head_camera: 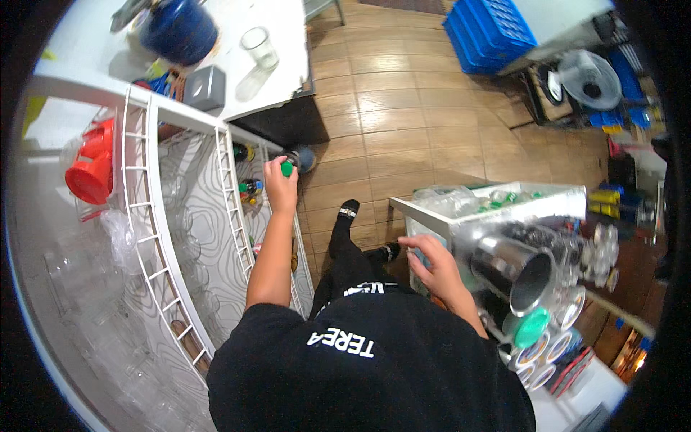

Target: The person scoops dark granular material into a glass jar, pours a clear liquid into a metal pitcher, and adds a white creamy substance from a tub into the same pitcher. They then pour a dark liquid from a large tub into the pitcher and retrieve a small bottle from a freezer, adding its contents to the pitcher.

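My left hand (280,186) is closed around a bottle's green cap (287,169), at the front of a white shelf unit (237,216) with wire rails. Most of that bottle is hidden by the hand. Other bottles (251,187), some with green caps, stand on the shelf just left of it. On my other side, my right hand (432,264) hangs in the air with its fingers apart and nothing in it. It is beside a white-framed bin (426,210) that holds clear plastic and green-capped bottles (505,198).
Glass jars (183,232) and red plastic containers (92,167) fill the left shelves. A drinking glass (259,47) and a blue pot (181,32) stand on the white table. Blue crates (488,35) are stacked beyond the tiled floor (394,119). A metal pot (513,270) lies at right.
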The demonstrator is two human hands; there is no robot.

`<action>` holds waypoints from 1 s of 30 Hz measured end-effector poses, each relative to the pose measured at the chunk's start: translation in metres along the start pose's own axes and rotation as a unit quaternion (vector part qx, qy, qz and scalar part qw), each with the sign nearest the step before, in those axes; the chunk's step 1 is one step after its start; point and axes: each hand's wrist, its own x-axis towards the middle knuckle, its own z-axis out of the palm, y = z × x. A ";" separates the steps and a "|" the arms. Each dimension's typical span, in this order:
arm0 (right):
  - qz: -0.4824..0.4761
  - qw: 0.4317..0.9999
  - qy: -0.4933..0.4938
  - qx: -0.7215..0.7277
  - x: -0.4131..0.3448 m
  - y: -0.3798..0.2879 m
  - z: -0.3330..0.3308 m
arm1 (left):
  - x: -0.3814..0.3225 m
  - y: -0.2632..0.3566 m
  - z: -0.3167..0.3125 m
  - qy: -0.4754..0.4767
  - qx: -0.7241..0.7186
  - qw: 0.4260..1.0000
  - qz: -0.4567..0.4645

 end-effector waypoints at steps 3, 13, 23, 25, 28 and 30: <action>-0.049 0.996 0.067 -0.031 -0.019 -0.013 -0.021 | -0.008 0.113 -0.038 -0.137 -0.179 0.972 -0.072; -0.155 0.902 0.387 -0.111 -0.098 -0.058 -0.114 | -0.069 0.407 -0.116 -0.393 -0.429 0.775 0.248; -0.163 0.828 0.453 0.288 -0.198 -0.035 -0.193 | -0.165 0.498 -0.058 -0.431 -0.425 0.731 0.314; -0.115 0.790 0.585 0.141 -0.219 -0.037 -0.207 | -0.168 0.509 -0.045 -0.381 -0.417 0.736 0.373; 0.103 0.787 0.598 -0.113 -0.255 -0.046 -0.242 | -0.169 0.524 -0.030 -0.330 -0.372 0.754 0.430; 0.181 0.769 0.578 -0.206 -0.259 -0.051 -0.256 | -0.168 0.534 -0.022 -0.272 -0.356 0.735 0.509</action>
